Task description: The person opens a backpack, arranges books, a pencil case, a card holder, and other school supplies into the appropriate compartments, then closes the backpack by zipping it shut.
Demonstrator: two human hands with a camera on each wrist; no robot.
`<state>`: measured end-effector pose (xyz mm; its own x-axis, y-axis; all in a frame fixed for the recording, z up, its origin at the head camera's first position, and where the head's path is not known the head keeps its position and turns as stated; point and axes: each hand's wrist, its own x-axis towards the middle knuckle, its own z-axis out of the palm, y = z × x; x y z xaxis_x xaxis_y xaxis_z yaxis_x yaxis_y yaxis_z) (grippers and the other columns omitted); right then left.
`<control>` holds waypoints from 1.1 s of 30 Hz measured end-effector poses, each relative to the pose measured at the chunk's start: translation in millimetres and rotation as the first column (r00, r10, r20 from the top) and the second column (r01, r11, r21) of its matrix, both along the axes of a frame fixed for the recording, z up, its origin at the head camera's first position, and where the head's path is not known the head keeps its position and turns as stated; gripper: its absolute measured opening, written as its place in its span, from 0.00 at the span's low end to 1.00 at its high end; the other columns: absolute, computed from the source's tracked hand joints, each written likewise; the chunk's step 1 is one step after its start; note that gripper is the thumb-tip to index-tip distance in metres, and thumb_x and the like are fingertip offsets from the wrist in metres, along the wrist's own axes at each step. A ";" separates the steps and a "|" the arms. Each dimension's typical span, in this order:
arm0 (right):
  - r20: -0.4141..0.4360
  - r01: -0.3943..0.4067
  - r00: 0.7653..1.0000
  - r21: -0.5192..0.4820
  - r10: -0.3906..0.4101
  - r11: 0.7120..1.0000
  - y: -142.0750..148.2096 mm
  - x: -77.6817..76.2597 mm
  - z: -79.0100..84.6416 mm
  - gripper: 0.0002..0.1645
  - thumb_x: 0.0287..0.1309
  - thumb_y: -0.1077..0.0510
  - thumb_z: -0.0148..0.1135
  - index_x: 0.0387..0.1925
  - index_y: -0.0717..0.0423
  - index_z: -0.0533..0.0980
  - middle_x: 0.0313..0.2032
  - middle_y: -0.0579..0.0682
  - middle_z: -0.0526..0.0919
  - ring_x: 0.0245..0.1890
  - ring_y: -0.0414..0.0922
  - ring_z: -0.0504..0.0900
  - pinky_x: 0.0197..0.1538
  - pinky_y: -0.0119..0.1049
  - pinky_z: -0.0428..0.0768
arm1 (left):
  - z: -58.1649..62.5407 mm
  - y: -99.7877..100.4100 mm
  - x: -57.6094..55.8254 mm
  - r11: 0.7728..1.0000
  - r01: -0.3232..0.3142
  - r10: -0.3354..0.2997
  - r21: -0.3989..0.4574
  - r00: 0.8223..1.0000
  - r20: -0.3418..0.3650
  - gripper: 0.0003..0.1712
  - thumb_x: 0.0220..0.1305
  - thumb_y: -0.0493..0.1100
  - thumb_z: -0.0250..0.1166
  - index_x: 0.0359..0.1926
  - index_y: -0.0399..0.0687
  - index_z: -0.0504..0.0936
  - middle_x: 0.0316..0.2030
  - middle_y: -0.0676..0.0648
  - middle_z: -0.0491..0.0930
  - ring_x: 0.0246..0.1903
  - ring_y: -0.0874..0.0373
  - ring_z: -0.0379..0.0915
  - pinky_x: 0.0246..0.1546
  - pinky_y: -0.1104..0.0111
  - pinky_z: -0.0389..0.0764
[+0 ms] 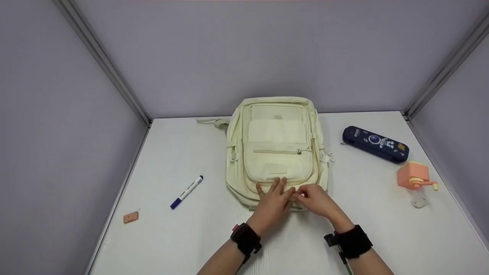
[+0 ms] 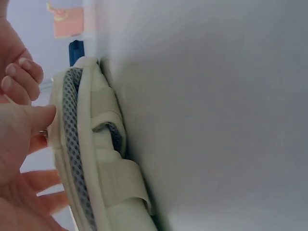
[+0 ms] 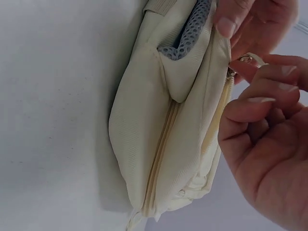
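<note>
A cream backpack (image 1: pixel 277 131) lies on its back with its bottom towards me. My left hand (image 1: pixel 270 208) rests on its lower front, fingers spread and straight, thumb pressing near the bottom edge. Beside that thumb, my right hand (image 1: pixel 317 200) pinches a zipper pull (image 3: pixel 248 58), its other fingers curled in. In the right wrist view a zipper (image 3: pixel 226 94) runs along the bag's edge from the metal slider. Grey mesh padding (image 2: pixel 74 130) shows at the bag's bottom in the left wrist view. The pull itself is hidden by fingers in the head view.
Left of the bag lie a blue-and-white marker (image 1: pixel 186 192) and a small orange-brown block (image 1: pixel 130 217). To its right are a navy pencil case (image 1: pixel 376 144) with space pictures and an orange crank sharpener (image 1: pixel 413 175). Grey panels (image 1: pixel 244 53) enclose the white table (image 1: pixel 160 152).
</note>
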<state>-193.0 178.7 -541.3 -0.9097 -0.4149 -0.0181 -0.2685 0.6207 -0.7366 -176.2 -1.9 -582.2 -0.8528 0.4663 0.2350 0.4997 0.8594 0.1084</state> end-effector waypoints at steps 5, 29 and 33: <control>0.073 0.102 0.992 0.005 -0.102 0.995 -1.2 0.7 3.5 0.09 0.60 0.60 0.65 0.24 0.57 0.80 0.17 0.42 0.75 0.16 0.37 0.71 0.21 0.33 0.69 | 4.9 8.7 -1.1 1.000 -0.026 0.029 0.017 0.981 -0.193 0.11 0.64 0.54 0.67 0.44 0.58 0.84 0.52 0.47 0.78 0.52 0.51 0.74 0.50 0.45 0.74; -0.403 0.065 0.915 0.173 0.011 0.983 1.6 -12.9 -20.6 0.09 0.46 0.68 0.75 0.31 0.58 0.82 0.36 0.50 0.82 0.40 0.52 0.80 0.46 0.49 0.76 | 3.4 10.8 -9.3 0.983 0.038 -0.001 0.178 0.979 -0.202 0.07 0.60 0.41 0.70 0.25 0.48 0.84 0.23 0.53 0.73 0.19 0.60 0.72 0.19 0.72 0.73; -0.472 0.074 0.881 0.184 0.022 0.980 5.0 -14.9 -25.7 0.08 0.46 0.65 0.76 0.27 0.56 0.82 0.31 0.48 0.84 0.35 0.50 0.82 0.44 0.48 0.76 | 4.3 7.3 -8.9 0.984 0.032 0.002 0.175 0.982 -0.191 0.07 0.57 0.39 0.71 0.24 0.49 0.84 0.22 0.53 0.72 0.18 0.60 0.71 0.19 0.72 0.72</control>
